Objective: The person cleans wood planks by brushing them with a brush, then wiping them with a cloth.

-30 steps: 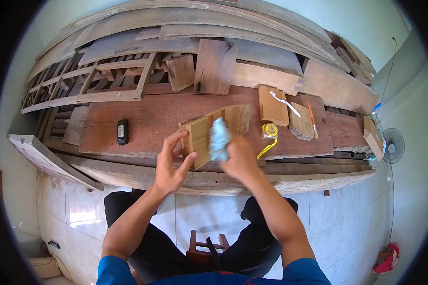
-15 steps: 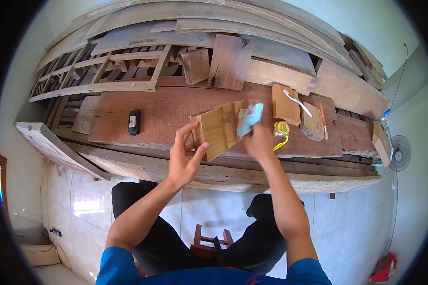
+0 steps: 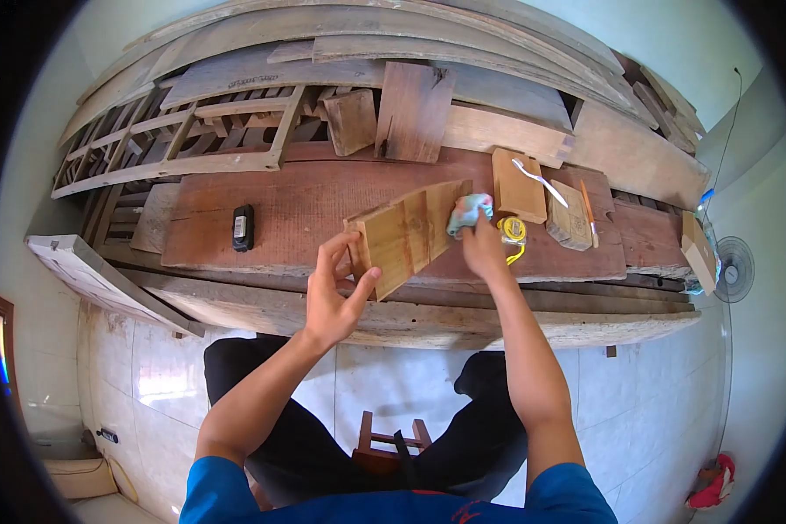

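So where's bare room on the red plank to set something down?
The widest bare patch of the plank lies between the black gadget and the board in the left hand. A smaller one runs from the gadget to the plank's left end. The right side is crowded: tape measure, two blocks, toothbrush, and the right hand with its cloth.

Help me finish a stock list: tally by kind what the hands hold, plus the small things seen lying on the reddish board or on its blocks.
Held wooden piece: 1
Held cloth: 1
Wooden blocks lying flat: 2
Yellow tape measure: 1
White toothbrush: 1
Slim orange tool: 1
Black device: 1
Total: 8
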Demonstrator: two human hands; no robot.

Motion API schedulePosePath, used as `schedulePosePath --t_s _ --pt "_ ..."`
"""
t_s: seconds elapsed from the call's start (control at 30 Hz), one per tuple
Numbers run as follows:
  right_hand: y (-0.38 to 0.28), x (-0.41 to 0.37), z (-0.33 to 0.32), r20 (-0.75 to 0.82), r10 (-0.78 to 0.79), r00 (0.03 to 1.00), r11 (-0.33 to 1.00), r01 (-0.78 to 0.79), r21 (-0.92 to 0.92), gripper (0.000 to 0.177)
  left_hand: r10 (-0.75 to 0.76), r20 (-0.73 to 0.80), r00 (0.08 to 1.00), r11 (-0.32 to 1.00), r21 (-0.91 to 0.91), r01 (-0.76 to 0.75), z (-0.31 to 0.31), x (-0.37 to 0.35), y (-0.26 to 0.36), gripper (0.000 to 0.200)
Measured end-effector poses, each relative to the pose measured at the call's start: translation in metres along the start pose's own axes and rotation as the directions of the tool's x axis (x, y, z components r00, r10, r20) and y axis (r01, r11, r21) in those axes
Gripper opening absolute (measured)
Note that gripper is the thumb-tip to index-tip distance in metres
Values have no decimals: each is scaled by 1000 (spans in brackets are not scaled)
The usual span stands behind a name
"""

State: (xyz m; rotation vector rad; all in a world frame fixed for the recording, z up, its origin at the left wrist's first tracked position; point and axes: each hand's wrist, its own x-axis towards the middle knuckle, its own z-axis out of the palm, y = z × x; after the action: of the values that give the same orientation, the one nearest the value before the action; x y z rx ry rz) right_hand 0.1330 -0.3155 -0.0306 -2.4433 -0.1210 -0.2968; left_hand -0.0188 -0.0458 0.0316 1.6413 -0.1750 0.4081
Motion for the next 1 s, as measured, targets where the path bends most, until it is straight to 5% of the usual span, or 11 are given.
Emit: schedulePosePath --t_s 0.1,0.2,0.3,0.33,0.53,0.6,0.7,0.83,0.9,0.97,1.0 --pt "-105 -53 -34 286 -173 943 982 142 124 27 33 27 999 995 92 -36 0 -5 -3 57" --pt "-102 -66 -29 85 -535 841 821 494 285 36 83 -4 997 991 109 -83 1 -3 -8 56" --pt "-44 -22 -16 225 -138 964 980 100 174 40 8 -25 1000 1000 3 -7 5 -3 4 54" --pt "-20 -11 -8 56 -121 991 992 118 45 36 25 -14 1000 1000 19 -25 5 -4 2 53" --pt "-58 -28 -22 -107 -251 962 950 266 163 26 113 65 991 977 174 -123 0 -12 0 51" --pt "-95 -52 -27 -230 -575 785 798 600 52 27 141 74 987 972 179 -152 2 -6 2 51" --pt "-107 -66 -23 -192 -686 702 701 709 84 39 223 115 968 954 177 -241 5 -4 2 53" --pt "-27 -8 -6 -101 -271 957 926 287 245 39 81 40 996 991 101 -85 4 -2 4 54" --pt "-52 -17 -22 -79 -250 965 949 260 178 37 101 46 994 987 119 -106 2 2 2 55" --pt "-93 -37 -21 -279 -550 787 782 602 158 38 87 32 996 988 128 -90 1 1 2 55" --pt "-100 -62 -14 -131 -462 877 802 476 361 40 63 30 998 990 126 -66 1 2 3 55"
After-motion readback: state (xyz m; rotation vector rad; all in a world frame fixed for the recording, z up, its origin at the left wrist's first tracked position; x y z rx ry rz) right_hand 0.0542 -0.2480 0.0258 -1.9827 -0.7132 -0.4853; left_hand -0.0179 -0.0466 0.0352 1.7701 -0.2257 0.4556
